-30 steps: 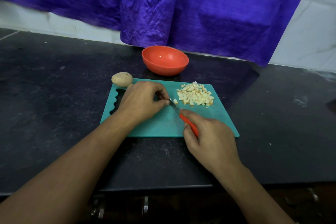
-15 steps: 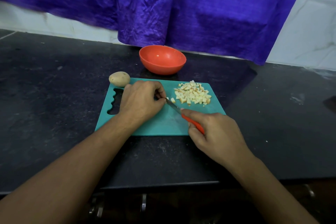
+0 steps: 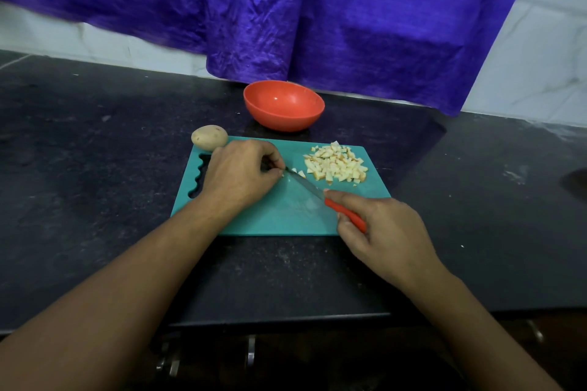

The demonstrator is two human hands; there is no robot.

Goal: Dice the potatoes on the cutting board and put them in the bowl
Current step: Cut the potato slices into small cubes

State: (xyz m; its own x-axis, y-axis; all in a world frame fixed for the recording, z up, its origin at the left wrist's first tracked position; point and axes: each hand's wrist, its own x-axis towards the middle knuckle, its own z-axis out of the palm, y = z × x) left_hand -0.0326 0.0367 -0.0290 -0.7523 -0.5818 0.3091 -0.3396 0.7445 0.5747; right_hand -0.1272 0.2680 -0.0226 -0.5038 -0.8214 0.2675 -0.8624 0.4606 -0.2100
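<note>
Your left grip (image 3: 238, 174) pinches a potato scrap (image 3: 281, 173), your right grip (image 3: 387, 232) the red-handled knife (image 3: 344, 214). One pale diced heap (image 3: 336, 165) is done; the whole brown potato (image 3: 209, 137) and empty orange plastic bowl (image 3: 284, 105) wait.

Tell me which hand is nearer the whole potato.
Left. The left hand, pinching a potato piece, rests right beside the whole potato; the right hand grips the knife at the cutting board's near right corner, well away.
</note>
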